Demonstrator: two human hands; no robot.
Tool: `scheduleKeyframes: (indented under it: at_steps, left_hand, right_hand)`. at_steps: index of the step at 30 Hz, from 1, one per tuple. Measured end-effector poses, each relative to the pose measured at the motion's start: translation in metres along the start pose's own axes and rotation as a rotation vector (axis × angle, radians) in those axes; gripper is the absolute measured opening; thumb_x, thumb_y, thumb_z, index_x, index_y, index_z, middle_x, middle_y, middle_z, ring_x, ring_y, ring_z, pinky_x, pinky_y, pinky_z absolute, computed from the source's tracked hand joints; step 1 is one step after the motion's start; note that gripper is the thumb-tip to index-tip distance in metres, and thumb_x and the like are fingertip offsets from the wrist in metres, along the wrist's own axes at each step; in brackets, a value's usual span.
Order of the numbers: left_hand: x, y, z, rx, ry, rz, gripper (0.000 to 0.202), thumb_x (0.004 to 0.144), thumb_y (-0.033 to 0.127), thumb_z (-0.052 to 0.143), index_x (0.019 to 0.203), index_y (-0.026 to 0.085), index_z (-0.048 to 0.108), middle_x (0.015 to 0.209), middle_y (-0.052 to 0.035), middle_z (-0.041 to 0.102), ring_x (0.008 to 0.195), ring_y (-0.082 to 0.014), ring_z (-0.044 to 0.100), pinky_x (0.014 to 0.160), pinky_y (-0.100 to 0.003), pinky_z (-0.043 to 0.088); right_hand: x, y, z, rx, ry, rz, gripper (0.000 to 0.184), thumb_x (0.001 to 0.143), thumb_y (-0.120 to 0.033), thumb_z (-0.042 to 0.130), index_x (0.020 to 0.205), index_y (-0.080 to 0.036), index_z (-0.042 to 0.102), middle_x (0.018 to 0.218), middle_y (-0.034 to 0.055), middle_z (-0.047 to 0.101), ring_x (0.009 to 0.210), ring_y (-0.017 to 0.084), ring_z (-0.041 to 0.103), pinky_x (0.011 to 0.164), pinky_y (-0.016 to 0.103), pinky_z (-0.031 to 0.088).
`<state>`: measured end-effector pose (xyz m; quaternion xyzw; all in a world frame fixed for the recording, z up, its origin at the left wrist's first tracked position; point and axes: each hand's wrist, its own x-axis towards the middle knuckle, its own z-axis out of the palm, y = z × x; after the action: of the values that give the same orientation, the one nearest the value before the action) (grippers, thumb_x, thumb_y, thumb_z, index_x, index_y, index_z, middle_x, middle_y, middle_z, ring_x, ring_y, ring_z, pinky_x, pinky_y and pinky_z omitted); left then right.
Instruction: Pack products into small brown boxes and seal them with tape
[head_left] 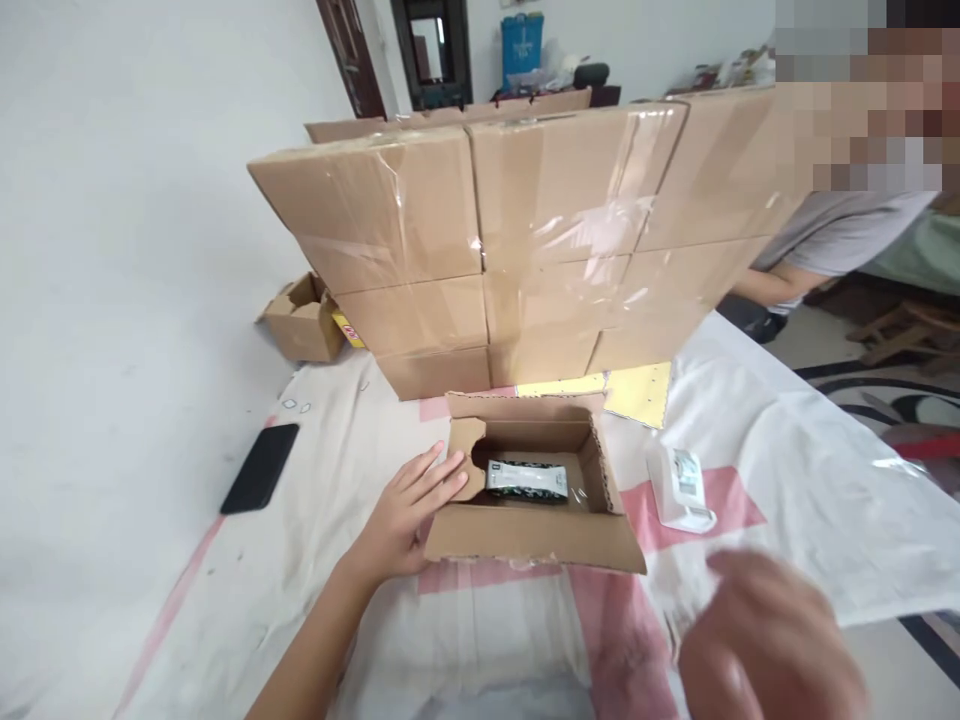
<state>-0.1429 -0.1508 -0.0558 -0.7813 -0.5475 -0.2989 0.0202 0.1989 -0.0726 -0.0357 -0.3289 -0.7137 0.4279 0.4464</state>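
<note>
A small open cardboard box [525, 535] sits on a white and pink sheet in front of me. Inside it lies a dark packaged item with a white label [526, 480]. My left hand [405, 515] rests with fingers stretched out against the box's left flap. My right hand [765, 640] is close to the camera at lower right, blurred by motion, with its fingers hard to make out. A white packet [681, 488] lies on the sheet to the right of the box.
A wall of taped cardboard cartons [525, 230] stands just behind the box. A black phone [260, 467] lies at left. Another small open box [304, 320] sits far left. A person in a grey shirt [840, 235] sits at right.
</note>
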Motion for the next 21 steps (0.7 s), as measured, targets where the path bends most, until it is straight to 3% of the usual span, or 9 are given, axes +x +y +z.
scheduleKeyframes:
  at_steps: [2,5,8,10,12,14,16,19,21]
  left_hand:
    - [0.008,0.001,0.002,-0.017,-0.003,0.015,0.071,0.094,0.058,0.051,0.153,0.020,0.039,0.155,-0.0166,0.047,0.152,-0.0343,0.030,0.117,-0.050,0.037]
    - [0.011,0.003,0.007,0.044,0.056,0.017,0.069,0.097,0.065,0.038,0.148,0.020,0.048,0.146,-0.0152,0.058,0.146,-0.0331,0.041,0.120,-0.050,0.030]
    - [0.010,0.008,0.018,0.105,0.215,0.009,0.056,0.103,0.053,0.030,0.138,0.021,0.059,0.130,-0.0120,0.070,0.139,-0.0323,0.051,0.122,-0.055,0.025]
    - [0.010,0.014,0.028,0.044,0.342,-0.099,0.045,0.104,0.037,0.032,0.133,0.024,0.064,0.127,-0.0087,0.073,0.141,-0.0306,0.049,0.122,-0.056,0.026]
    - [0.013,0.020,0.036,-0.070,0.424,-0.300,0.038,0.102,0.028,0.040,0.130,0.026,0.066,0.138,-0.0065,0.066,0.148,-0.0298,0.038,0.124,-0.056,0.026]
    - [0.018,0.024,0.042,-0.199,0.454,-0.548,0.040,0.099,0.033,0.050,0.138,0.027,0.061,0.157,-0.0051,0.048,0.153,-0.0311,0.027,0.125,-0.055,0.026]
    - [0.023,0.022,0.045,-0.344,0.458,-0.746,0.061,0.095,0.041,0.057,0.153,0.033,0.041,0.168,-0.0022,0.026,0.153,-0.0328,0.026,0.126,-0.054,0.024]
    - [0.030,0.011,0.048,-0.546,0.436,-0.825,0.082,0.094,0.046,0.057,0.161,0.039,0.010,0.170,0.0000,0.020,0.154,-0.0332,0.023,0.127,-0.056,0.019]
    - [0.029,0.000,0.049,-0.526,0.443,-0.772,0.078,0.094,0.045,0.055,0.161,0.038,0.015,0.168,-0.0018,0.028,0.154,-0.0342,0.022,0.127,-0.059,0.018]
  right_hand:
    - [0.029,0.008,-0.013,-0.064,0.075,-0.070,0.051,0.100,-0.052,0.043,0.148,-0.034,0.048,0.138,0.0102,0.060,0.138,0.032,0.048,0.113,0.059,0.038]
    - [0.071,0.016,-0.011,-0.112,-0.323,-0.125,0.062,0.102,-0.063,0.033,0.153,-0.029,0.044,0.151,0.0094,0.053,0.155,0.032,0.019,0.123,0.059,0.024]
    - [0.095,0.024,-0.004,-0.026,-0.479,-0.201,0.074,0.099,-0.073,0.021,0.155,-0.029,0.041,0.148,0.0073,0.056,0.158,0.030,0.007,0.124,0.057,0.021]
    - [0.099,0.030,0.001,0.025,-0.438,-0.199,0.074,0.099,-0.073,0.021,0.154,-0.029,0.041,0.148,0.0065,0.056,0.157,0.028,0.010,0.126,0.055,0.016]
    - [0.098,0.035,0.007,0.066,-0.331,-0.126,0.060,0.103,-0.061,0.032,0.154,-0.030,0.041,0.155,0.0046,0.048,0.156,0.026,0.016,0.128,0.051,0.013]
    - [0.098,0.039,0.014,0.141,-0.240,-0.011,0.056,0.103,-0.040,0.045,0.157,-0.032,0.034,0.165,0.0026,0.032,0.156,0.023,0.019,0.129,0.047,0.014]
    - [0.103,0.044,0.020,0.268,-0.238,0.078,0.074,0.094,-0.023,0.052,0.161,-0.033,0.020,0.170,0.0010,0.019,0.156,0.021,0.019,0.128,0.045,0.017]
    - [0.120,0.051,0.024,0.390,-0.273,0.107,0.093,0.079,-0.011,0.055,0.161,-0.034,0.019,0.170,-0.0003,0.017,0.156,0.019,0.018,0.127,0.042,0.019]
    - [0.129,0.054,0.023,0.396,-0.214,0.082,0.089,0.075,-0.009,0.055,0.158,-0.033,0.029,0.165,0.0027,0.032,0.152,0.020,0.029,0.124,0.041,0.024]
